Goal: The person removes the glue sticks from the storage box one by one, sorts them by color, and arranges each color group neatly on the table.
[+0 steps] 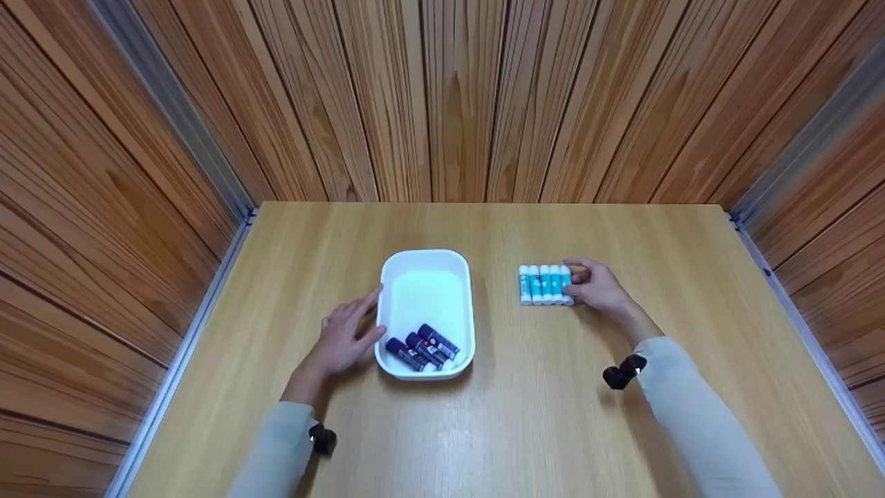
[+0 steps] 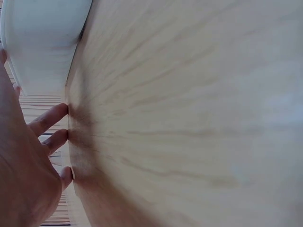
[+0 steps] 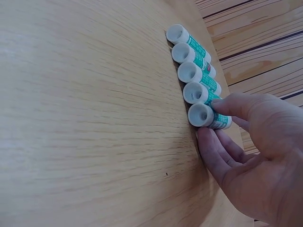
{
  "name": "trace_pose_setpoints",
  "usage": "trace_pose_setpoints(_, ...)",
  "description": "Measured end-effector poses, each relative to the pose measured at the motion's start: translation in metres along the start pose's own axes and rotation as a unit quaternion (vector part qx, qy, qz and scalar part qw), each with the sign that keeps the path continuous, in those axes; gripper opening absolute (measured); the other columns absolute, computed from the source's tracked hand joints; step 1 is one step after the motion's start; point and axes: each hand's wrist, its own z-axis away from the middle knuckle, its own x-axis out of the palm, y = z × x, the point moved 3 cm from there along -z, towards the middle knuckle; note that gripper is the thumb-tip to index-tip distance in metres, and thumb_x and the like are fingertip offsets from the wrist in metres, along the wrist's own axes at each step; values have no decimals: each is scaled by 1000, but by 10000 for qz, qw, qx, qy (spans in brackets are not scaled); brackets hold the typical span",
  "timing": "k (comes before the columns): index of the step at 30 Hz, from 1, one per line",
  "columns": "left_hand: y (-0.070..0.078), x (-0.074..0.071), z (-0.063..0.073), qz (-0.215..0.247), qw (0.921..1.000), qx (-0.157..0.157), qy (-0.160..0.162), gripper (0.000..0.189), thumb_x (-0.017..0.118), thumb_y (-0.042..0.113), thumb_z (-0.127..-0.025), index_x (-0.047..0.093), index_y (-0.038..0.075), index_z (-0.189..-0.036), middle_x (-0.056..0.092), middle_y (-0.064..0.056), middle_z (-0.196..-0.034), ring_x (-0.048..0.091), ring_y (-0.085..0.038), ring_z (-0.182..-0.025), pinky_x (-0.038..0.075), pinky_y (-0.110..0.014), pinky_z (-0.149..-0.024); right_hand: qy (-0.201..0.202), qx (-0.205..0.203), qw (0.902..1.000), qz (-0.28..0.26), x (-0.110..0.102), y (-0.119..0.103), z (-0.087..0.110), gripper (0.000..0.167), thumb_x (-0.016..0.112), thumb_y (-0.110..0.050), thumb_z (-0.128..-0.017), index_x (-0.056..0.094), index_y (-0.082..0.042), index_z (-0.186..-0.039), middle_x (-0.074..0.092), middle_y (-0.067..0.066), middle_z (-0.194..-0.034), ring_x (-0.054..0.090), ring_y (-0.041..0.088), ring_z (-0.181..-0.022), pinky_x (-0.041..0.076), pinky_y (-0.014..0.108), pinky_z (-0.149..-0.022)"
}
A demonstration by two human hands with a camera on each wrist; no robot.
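Observation:
A row of several teal glue sticks (image 1: 545, 285) with white ends lies side by side on the table. At the row's right end, my right hand (image 1: 599, 287) holds the last glue stick (image 3: 208, 116), thumb on top and fingers along its outer side. Left of the row sits a white tray (image 1: 425, 256) with three dark purple glue sticks (image 1: 423, 347) lying slanted at its near end. My left hand (image 1: 343, 337) rests at the tray's left side, index finger and thumb at the rim. Its other fingers (image 2: 57, 137) reach down to the tabletop, loosely spread.
Both objects lie on a light wood table (image 1: 525, 429). Wood-plank walls (image 1: 456, 104) rise behind it and on both sides, with metal rails (image 1: 788, 304) along the side edges. Each wrist carries a small black camera (image 1: 623, 372).

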Motion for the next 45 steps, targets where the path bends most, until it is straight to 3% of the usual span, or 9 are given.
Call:
trace_pose_setpoints(18,0,2,1,37,10000,7,-5,81,61,57,-112,18,47,-180,42,-1,-184,37,-42,-168,21,-72,-130,-40,33,10000,19,-3,-2,3,69,68,-7,-111,38,0,-173,55,27,-144,60,27,-120,59,18,-84)
trace_pose_setpoints(27,0,1,2,-21,10000,53,26,81,61,55,-112,19,46,-180,42,-1,-184,39,-41,-167,22,-73,-128,99,-71,9996,256,-12,-10,5,68,67,-11,-112,39,-5,-174,53,26,-148,58,30,-121,57,25,-86)
trace_pose_setpoints(36,0,1,1,-44,9999,83,71,81,61,55,-113,19,46,-180,44,-3,-183,40,-42,-165,25,-71,-126,102,-513,9968,605,7,-31,12,60,68,-10,-112,48,-6,-168,57,29,-148,59,39,-130,54,23,-90)
trace_pose_setpoints(45,0,0,1,19,10000,43,-18,83,61,55,-112,15,48,-180,40,-3,-185,37,-41,-167,23,-71,-129,-201,-1039,9917,726,40,-60,13,55,71,-5,-108,57,-2,-161,62,28,-137,63,26,-109,53,20,-78)
